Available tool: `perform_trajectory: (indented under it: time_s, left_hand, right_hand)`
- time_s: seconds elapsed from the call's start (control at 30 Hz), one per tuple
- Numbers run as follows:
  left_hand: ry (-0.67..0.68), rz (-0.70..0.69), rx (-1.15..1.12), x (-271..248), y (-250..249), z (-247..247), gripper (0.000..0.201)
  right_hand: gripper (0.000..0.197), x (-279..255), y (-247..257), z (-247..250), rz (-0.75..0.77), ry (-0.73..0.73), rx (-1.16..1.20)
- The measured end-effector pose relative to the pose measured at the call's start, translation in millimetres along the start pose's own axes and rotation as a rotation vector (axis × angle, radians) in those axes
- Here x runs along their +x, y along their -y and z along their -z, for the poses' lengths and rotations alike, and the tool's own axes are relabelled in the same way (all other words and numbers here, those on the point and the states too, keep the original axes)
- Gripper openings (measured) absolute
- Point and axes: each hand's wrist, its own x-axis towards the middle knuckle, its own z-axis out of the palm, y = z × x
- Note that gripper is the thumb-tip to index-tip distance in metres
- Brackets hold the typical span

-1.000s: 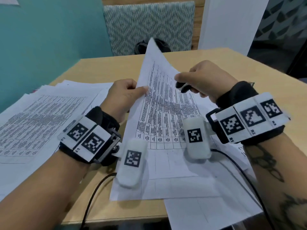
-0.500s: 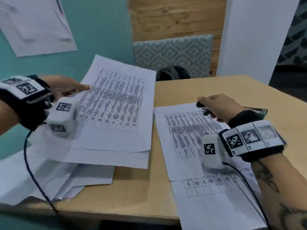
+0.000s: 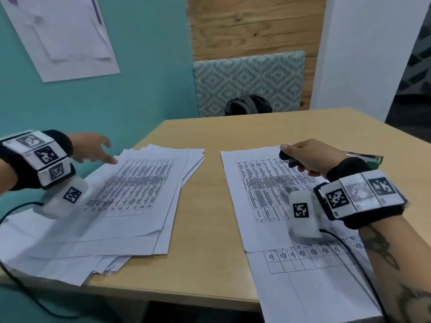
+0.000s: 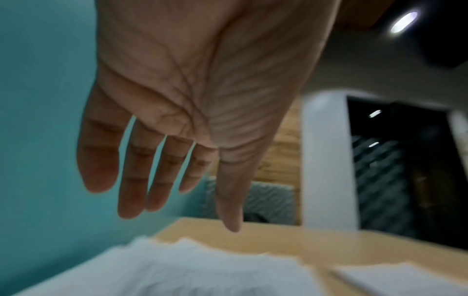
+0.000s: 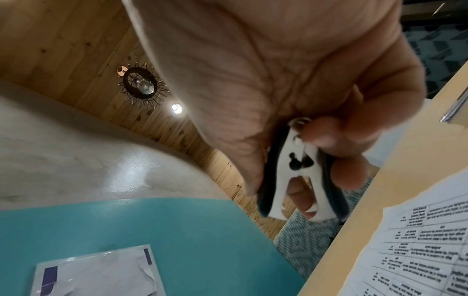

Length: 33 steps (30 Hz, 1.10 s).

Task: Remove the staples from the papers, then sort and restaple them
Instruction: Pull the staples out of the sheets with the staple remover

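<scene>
A loose pile of printed sheets (image 3: 130, 194) lies on the left of the wooden table (image 3: 205, 229). My left hand (image 3: 93, 149) hovers over the pile's far left corner with fingers (image 4: 131, 180) straight and spread, holding nothing. A second set of printed papers (image 3: 263, 194) lies on the right, running off the near edge. My right hand (image 3: 310, 159) is above their top edge and grips a black and white staple remover (image 5: 298, 172), also seen as the staple remover (image 3: 288, 158) in the head view.
A teal wall (image 3: 144, 78) with a taped sheet (image 3: 63, 36) borders the table's left side. A patterned chair back (image 3: 249, 82) and a dark bag (image 3: 248, 107) stand behind the far edge. A green-edged object (image 3: 366, 158) lies behind my right wrist. Cables trail from both wrists.
My left hand carried a sheet from the right papers to the left pile, laid it there and let go. My right hand has kept the staple remover near the right papers' top.
</scene>
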Motion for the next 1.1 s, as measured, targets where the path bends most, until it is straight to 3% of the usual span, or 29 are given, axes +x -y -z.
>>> perform_trajectory:
  time_s: [0.07,0.17,0.27,0.4,0.57,0.67,0.8,0.9,0.93,1.1]
  left_hand:
    - [0.044,-0.143,-0.121,-29,-29,8,0.035]
    - [0.298,-0.32,-0.339,-74,-88,4,0.018]
    - [0.468,-0.255,-0.419,-80,-147,-36,0.016]
    - [0.416,-0.105,-0.461,-68,-195,-92,0.024]
    - [0.419,-0.152,-0.497,-68,-215,-100,0.017]
    - [0.392,-0.142,-0.534,-67,-217,-103,0.032]
    - [0.376,-0.124,-0.839,-64,-217,-92,0.023]
    - [0.39,-0.209,-1.143,-56,-222,-72,0.057]
    - [0.42,-0.24,-1.255,-59,-224,-65,0.059]
    - [0.389,-0.413,-1.549,-77,-236,-54,0.046]
  right_hand:
    - [0.041,0,0,0,0.008,-0.012,0.0]
    - [0.039,-2,1,2,0.012,-0.015,0.018]
    - [0.038,-4,2,3,0.022,-0.024,0.051]
    - [0.038,-3,0,3,0.014,0.002,0.076]
    - [0.037,3,-5,3,-0.014,0.034,0.088]
    - [0.038,2,-4,4,-0.008,0.039,0.11]
    - [0.039,-6,3,10,0.057,-0.021,0.178]
    - [0.036,-16,17,25,0.118,-0.08,0.296]
    - [0.035,-20,22,31,0.141,-0.105,0.319]
    - [0.035,-29,50,46,0.237,-0.211,0.35]
